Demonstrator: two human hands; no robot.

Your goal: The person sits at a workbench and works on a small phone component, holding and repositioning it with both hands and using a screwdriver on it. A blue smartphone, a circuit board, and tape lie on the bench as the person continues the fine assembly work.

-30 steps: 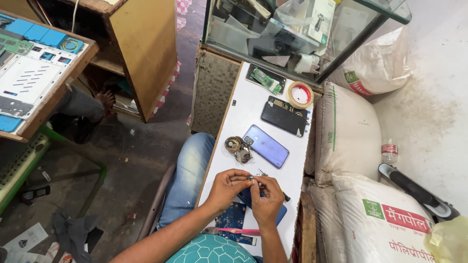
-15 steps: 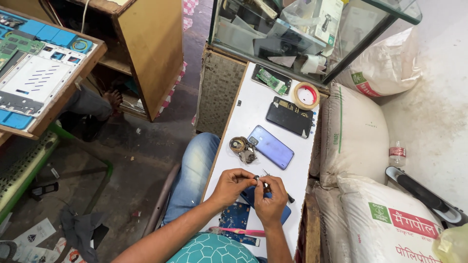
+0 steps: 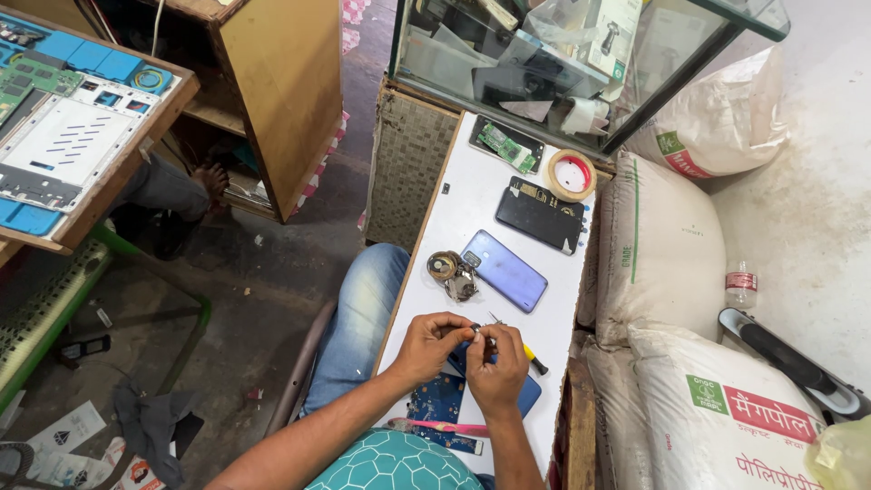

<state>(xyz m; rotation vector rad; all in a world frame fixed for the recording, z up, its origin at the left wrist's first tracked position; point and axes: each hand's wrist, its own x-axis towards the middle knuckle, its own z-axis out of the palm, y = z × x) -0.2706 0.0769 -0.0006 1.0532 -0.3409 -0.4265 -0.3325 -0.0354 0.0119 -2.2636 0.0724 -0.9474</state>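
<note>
Head view: left hand and right hand meet, pinching a tiny part over the blue phone, steadied above the table; screwdriver beside.

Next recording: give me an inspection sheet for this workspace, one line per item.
Surface: narrow white table, crowded.
Job's things: small part pinched between both hands; yellow-handled screwdriver beside them; blue circuit board below.
Clutter: purple phone back cover, black phone frame, tape roll, coiled metal parts, green board.
Grips: left hand and right hand closed, fingertips together.
Cables: nothing seen.
Surroundings: glass cabinet, white sacks, wooden bench.
</note>
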